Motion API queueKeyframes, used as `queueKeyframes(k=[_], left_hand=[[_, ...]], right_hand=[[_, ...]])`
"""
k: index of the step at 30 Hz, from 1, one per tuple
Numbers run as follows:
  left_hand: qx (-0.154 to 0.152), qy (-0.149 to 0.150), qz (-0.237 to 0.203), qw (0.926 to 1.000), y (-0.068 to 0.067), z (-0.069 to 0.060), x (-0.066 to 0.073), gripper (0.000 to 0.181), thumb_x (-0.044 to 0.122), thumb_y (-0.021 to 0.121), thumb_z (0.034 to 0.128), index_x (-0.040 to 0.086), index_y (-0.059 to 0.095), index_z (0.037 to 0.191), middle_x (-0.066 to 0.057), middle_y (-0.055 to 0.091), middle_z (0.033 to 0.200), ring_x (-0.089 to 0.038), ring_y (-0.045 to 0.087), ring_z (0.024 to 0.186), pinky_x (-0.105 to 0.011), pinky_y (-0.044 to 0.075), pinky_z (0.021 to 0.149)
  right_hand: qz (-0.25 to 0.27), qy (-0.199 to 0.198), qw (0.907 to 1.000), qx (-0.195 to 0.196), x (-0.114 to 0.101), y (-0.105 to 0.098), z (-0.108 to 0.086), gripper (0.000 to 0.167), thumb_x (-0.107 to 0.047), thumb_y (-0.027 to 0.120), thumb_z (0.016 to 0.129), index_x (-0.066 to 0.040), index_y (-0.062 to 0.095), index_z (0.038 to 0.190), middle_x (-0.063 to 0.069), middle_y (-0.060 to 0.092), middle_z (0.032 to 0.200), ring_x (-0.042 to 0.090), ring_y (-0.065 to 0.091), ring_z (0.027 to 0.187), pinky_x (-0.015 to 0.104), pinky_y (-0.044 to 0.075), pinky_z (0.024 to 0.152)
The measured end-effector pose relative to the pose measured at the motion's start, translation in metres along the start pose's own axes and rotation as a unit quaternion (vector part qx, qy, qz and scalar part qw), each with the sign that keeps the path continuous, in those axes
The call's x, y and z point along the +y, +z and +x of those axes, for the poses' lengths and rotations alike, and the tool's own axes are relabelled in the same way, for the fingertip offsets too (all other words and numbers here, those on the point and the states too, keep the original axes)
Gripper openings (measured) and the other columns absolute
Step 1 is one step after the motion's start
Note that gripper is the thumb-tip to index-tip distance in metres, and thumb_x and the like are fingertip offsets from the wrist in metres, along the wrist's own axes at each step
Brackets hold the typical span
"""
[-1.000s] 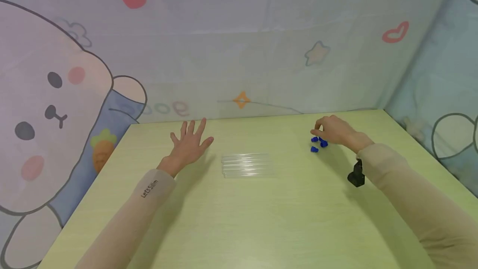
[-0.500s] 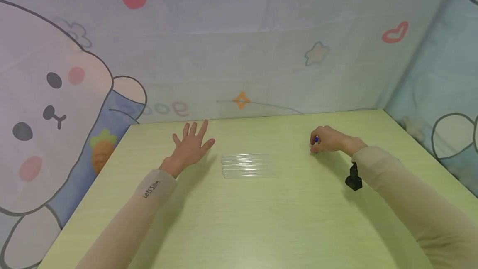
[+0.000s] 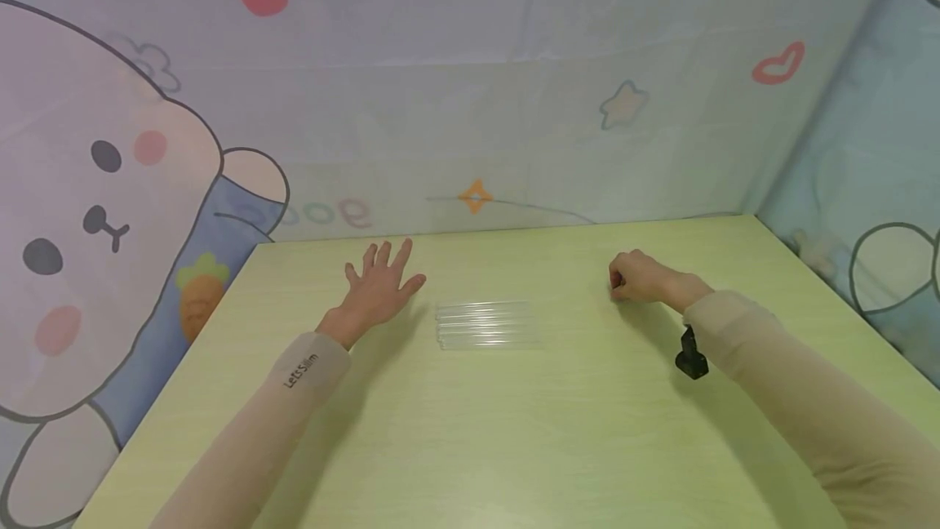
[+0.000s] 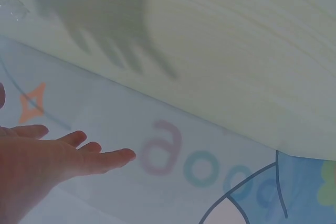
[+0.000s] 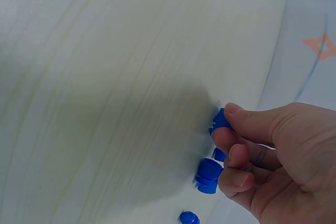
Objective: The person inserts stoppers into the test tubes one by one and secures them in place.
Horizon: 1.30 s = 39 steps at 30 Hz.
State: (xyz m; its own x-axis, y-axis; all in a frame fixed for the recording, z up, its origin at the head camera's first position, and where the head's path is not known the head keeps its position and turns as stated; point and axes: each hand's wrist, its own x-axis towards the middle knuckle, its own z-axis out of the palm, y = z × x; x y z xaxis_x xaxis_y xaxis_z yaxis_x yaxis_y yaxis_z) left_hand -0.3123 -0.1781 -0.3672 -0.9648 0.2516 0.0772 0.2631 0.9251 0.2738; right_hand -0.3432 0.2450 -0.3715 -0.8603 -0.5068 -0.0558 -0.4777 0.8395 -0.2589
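In the right wrist view my right hand (image 5: pixel 283 156) pinches a small blue plastic cap (image 5: pixel 221 120) between thumb and index finger, close above the table. Its other fingers are curled. Beside them lie a larger-looking blue cap (image 5: pixel 209 176), a partly hidden one, and another (image 5: pixel 189 217) at the lower edge. From the head view, that same hand (image 3: pixel 640 277) hides all the caps. My left hand (image 3: pixel 374 292) has its fingers spread over the table's left half, holding nothing. Between the hands lies a row of several clear tubes (image 3: pixel 488 325), side by side.
The pale wooden table (image 3: pixel 470 439) ends at a printed cloth backdrop (image 3: pixel 441 104) at the back. Another cloth (image 3: pixel 881 170) hangs along the right side. A black wrist camera (image 3: pixel 692 357) hangs under the right sleeve.
My right hand has lowered and drawn slightly nearer, covering the blue caps that showed below it, and its fingers have closed on one. The left hand has barely shifted right.
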Motion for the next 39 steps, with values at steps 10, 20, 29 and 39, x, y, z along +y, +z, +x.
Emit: queueKeyframes(k=[10,20,29,39], left_hand=[[0.001,0.031,0.000,0.9995,0.005,0.005,0.010,0.067,0.043,0.045,0.1002,0.010,0.021,0.153,-0.027,0.024,0.154,-0.048,0.020,0.142,-0.077,0.013,0.106],[-0.010,0.049,0.006,0.9987,0.011,0.011,0.022,0.059,0.040,0.049,0.0995,0.011,0.033,0.149,-0.024,0.036,0.148,-0.045,0.030,0.138,-0.070,0.024,0.107],[-0.022,0.081,0.010,0.9964,0.023,0.022,0.036,0.037,0.031,0.053,0.0996,0.008,0.051,0.128,-0.015,0.057,0.120,-0.035,0.046,0.111,-0.055,0.041,0.092],[-0.053,0.156,-0.018,0.9861,0.040,0.032,0.053,0.022,0.014,0.060,0.0951,0.003,0.064,0.114,-0.014,0.063,0.106,-0.028,0.057,0.098,-0.041,0.050,0.084]], right_hand=[[-0.031,0.004,0.9995,0.006,-0.005,0.002,0.003,0.012,-0.001,0.065,0.086,0.000,0.062,0.075,0.010,0.061,0.071,0.018,0.054,0.063,0.031,0.046,0.060],[-0.059,0.013,0.9981,0.012,-0.014,0.005,0.006,0.015,-0.001,0.064,0.087,0.000,0.058,0.074,0.009,0.056,0.069,0.020,0.049,0.065,0.029,0.041,0.060],[-0.081,-0.003,0.9964,0.022,-0.015,0.005,0.004,0.014,0.001,0.064,0.086,0.000,0.056,0.075,0.009,0.055,0.069,0.020,0.050,0.066,0.030,0.042,0.060],[-0.086,0.001,0.9963,0.004,-0.013,0.007,0.000,0.012,-0.001,0.063,0.088,0.001,0.054,0.079,0.011,0.054,0.074,0.022,0.050,0.071,0.033,0.043,0.064]])
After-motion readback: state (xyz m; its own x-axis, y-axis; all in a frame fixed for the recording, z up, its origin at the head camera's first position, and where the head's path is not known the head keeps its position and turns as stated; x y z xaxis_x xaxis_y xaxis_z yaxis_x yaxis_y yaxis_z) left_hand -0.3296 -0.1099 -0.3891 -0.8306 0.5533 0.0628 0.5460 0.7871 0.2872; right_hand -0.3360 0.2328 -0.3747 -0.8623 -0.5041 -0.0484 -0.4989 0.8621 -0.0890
